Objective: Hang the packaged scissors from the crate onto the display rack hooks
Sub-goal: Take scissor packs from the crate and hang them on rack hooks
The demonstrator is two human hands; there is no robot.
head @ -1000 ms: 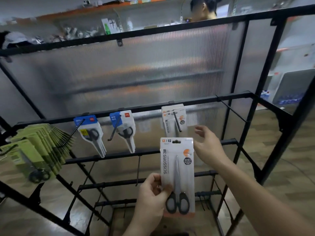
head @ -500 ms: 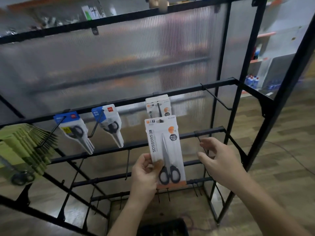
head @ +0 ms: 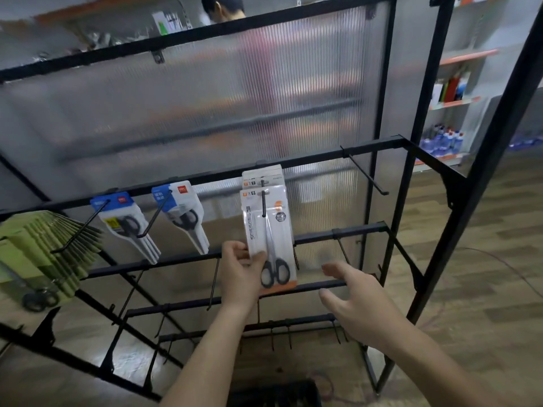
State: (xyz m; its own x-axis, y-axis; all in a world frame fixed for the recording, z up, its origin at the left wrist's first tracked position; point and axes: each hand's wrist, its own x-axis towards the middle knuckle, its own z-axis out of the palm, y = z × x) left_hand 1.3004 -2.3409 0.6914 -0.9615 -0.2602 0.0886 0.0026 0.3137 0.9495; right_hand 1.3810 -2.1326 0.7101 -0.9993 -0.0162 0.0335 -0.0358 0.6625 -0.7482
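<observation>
A white and orange pack of black-handled scissors (head: 269, 227) hangs on a black hook (head: 263, 202) of the display rack (head: 364, 229), in front of other white packs (head: 261, 179). My left hand (head: 242, 273) pinches the pack's lower left edge by the scissor handles. My right hand (head: 357, 301) hovers to the right of the pack with fingers spread, holding nothing. The dark crate (head: 273, 393) shows only as a rim at the bottom edge.
Blue-topped scissor packs (head: 123, 221) (head: 182, 214) hang on hooks to the left, and a thick fan of green packs (head: 50, 251) at far left. A bare hook (head: 364, 171) sticks out at right. Ribbed plastic panel behind; a person stands beyond it.
My left hand raised the pack and slid its hole onto the hook in front of the other white packs. My right hand dropped lower and opened wider.
</observation>
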